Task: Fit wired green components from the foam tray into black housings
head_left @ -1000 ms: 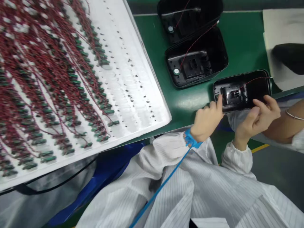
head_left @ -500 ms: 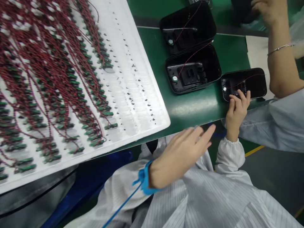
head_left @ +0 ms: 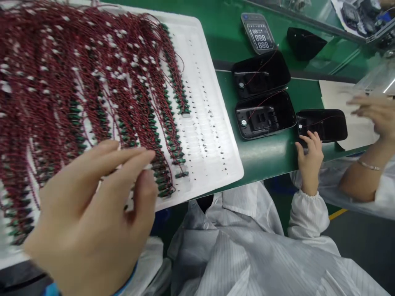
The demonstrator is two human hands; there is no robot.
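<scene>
My left hand (head_left: 95,209), a blue band at its wrist, hangs over the white tray (head_left: 226,181). Its fingers are stretched out and the thumb is apart, with nothing visible between them. Beneath and beyond it, rows of small green boards (head_left: 182,174) with twisted red-and-black wires (head_left: 123,70) and white connectors fill much of the tray. My right hand (head_left: 311,164) is open, its fingertips at the near rim of a black plastic housing (head_left: 335,123). Inside that housing are a round silvery part and a thin red wire.
Two more black housings (head_left: 262,115) with red wires sit between tray and right hand. Behind them lie a display unit (head_left: 259,35) and a dark angular part (head_left: 305,43). At right, a co-worker's hand (head_left: 375,117) is above a pale sheet (head_left: 336,94) on the green table (head_left: 256,154).
My left hand has swung left and is now over the tray's wired boards. My right hand remains by the housing. The co-worker's hand has come down, and the view has shifted.
</scene>
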